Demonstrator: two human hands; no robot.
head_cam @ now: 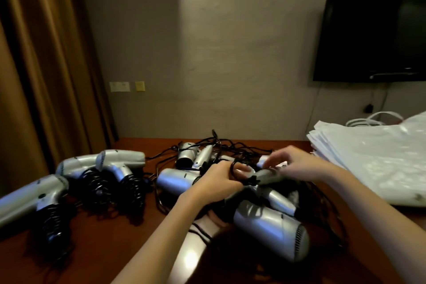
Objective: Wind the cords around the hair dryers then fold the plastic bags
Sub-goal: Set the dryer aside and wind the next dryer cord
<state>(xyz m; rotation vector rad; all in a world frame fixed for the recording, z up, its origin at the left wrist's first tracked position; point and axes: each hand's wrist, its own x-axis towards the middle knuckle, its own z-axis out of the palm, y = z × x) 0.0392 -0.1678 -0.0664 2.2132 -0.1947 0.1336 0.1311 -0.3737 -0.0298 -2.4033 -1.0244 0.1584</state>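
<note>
Mid-task, winding step. Left hand [215,180] is curled tight around a silver plastic hair dryer handle [265,176] and loops of its thin black cord [235,168], likely to keep the turns from slipping. Right hand [292,161] pinches narrow at the handle's far end, fingertips [268,165] bent down on the cord or plug; motion blur, can't tell which. So the dryer in work lies between both grips, held just above the tangled pile of unwound silver dryers [272,223] and loose black cords at table centre. Three wound silver dryers [110,163] are set apart on the left of the dark red-brown wooden table [110,237], probably as a done group. Stack of white plastic bags [373,159] lies at right, near the right forearm, untouched; folding not yet started. Several dryers are left to wind, by my estimate.
</note>
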